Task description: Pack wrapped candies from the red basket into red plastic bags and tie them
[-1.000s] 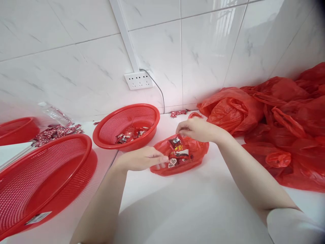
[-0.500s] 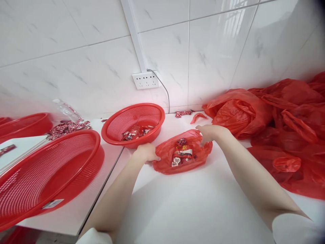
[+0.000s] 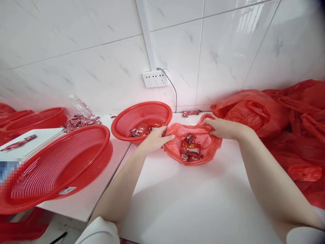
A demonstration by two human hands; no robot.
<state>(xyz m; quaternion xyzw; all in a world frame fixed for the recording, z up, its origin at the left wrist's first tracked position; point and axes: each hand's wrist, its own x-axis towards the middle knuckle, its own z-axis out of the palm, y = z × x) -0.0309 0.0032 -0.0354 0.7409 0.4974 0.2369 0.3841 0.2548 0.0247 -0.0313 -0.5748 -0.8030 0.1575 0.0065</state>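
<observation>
A thin red plastic bag [image 3: 193,161] stands on the white table with its mouth spread wide. Inside lie several small wrapped packets [image 3: 190,149], red and dark with white printing. My left hand [image 3: 155,139] grips the bag's left edge between thumb and fingers. On the opposite edge, my right hand [image 3: 222,128] pinches the bunched plastic, its fingertips partly hidden by folds. Just behind my left hand sits a round red plastic basket [image 3: 119,127] with more small packets [image 3: 142,129] in the bottom.
A large red basket [image 3: 83,135] is tilted at the left. Behind it are a pile of red patterned packets [image 3: 80,122] and a clear plastic bottle [image 3: 80,105]. Red plastic bags [image 3: 254,112] are heaped at the right. Against the tiled wall lie small packets [image 3: 190,113], below a socket strip [image 3: 154,79].
Both hands have lifted the bag's edges, so it stands taller and rounder, with its rim gathered at the back. The view has shifted, moving the scene slightly right.
</observation>
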